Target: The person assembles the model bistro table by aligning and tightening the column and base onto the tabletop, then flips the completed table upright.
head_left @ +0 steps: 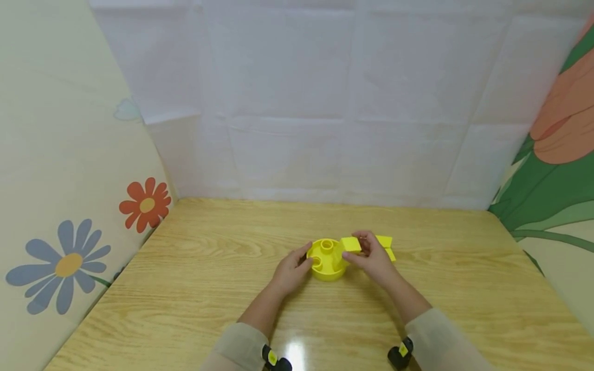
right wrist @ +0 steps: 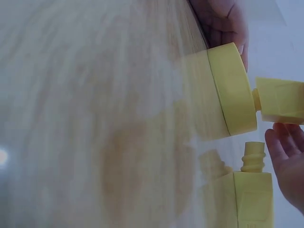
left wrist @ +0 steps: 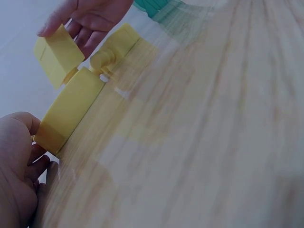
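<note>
A yellow round toy base [head_left: 328, 264] with raised ring sockets lies on the table. My left hand [head_left: 291, 270] grips its left rim, thumb toward the front and a finger farther back. Between the thumb and fingers of my right hand [head_left: 375, 262] is a yellow block [head_left: 350, 245], over the base's right side. In the right wrist view, a narrow peg on the held block [right wrist: 282, 100] meets the base's top; how deep it sits cannot be seen. Beside the base lies another yellow block [right wrist: 254, 199] with a ridged peg, partly hidden by the right hand in the head view.
The wooden table [head_left: 223, 242] ends at a white sheet [head_left: 278, 103] behind. Flower-patterned cloth [head_left: 69, 154] stands at the left, with more at the right. Each wrist carries a small black device [head_left: 400, 354] on a strap.
</note>
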Demonstrator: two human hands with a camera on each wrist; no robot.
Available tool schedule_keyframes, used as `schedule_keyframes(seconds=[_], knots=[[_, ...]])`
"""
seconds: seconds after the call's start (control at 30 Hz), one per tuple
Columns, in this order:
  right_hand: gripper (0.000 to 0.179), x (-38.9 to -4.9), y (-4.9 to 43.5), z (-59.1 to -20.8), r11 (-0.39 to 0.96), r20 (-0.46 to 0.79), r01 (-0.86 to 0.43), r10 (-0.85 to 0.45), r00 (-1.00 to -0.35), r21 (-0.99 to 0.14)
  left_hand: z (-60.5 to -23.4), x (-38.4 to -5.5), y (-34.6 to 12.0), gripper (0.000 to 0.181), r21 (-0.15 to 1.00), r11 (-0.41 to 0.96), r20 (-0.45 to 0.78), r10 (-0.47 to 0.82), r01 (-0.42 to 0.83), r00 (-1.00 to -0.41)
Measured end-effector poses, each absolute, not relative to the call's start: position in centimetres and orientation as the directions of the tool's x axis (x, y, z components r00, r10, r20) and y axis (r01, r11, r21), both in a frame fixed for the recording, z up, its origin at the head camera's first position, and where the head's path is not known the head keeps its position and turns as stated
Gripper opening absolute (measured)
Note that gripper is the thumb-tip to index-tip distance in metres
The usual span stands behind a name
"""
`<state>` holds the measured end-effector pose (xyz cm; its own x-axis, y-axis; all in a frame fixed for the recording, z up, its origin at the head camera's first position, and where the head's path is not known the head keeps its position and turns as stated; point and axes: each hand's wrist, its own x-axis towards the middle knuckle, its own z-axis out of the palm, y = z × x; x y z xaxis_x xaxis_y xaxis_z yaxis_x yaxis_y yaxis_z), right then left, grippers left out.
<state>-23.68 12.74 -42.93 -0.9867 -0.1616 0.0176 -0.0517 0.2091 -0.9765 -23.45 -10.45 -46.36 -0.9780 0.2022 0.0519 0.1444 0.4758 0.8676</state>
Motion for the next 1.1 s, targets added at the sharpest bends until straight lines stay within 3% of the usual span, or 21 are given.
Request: schedule_keyframes(seconds=[0.27,0.5,0.77,1.1], knots=[[0.04,-23.1,13.1,-43.3,0.111,0.134,-0.155,-0.175,-0.975,-0.982,-46.3,-23.5,-10.5,0.049,0.867,0.479,0.046,0.191,0.134,-0.981],[0.041,-22.9,13.1,-43.3,0.236,0.075,-0.102,-0.12,-0.99,-0.966,-46.4,-23.5,-10.6,0.049,0.87,0.477,0.039,0.193,0.129,-0.98],[0.059,-22.5,12.6,-43.1,0.372,0.04,-0.106,-0.182,-0.982,-0.922,-46.7,-23.6,-10.6,0.049,0.873,0.468,0.048,0.195,0.136,-0.98],[0.044,-22.1,13.0,-43.2,0.355,0.168,-0.248,-0.243,-0.955,-0.901,-46.8,-23.6,-10.5,0.048,0.869,0.477,0.043,0.191,0.131,-0.981]])
